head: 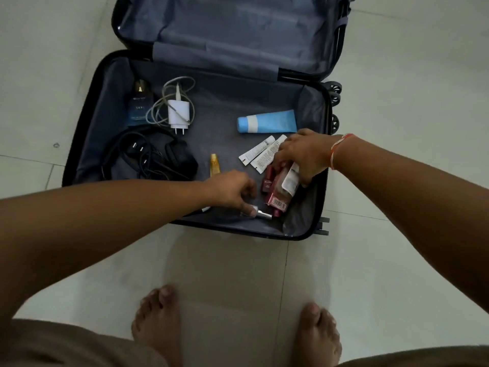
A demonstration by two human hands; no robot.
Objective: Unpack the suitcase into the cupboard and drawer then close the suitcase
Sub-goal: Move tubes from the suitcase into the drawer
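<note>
Here, head view: the suitcase (87, 133) lies open on the tiled floor, small toiletries loose in its near half
Right hand (301, 160): fingers curled round a bunch of pink and red cosmetic packets (280, 186), gripping them at the case's near right corner
Left hand (232, 192): fingers bent down, tips pinching at a small silver lipstick tube (260, 213)
Tube's axis: roughly left to right, along the near wall, directly under the left fingertips
Nearer hand: left, touching it; the right is just beside, already full
Likely step: lifting the tube out
</note>
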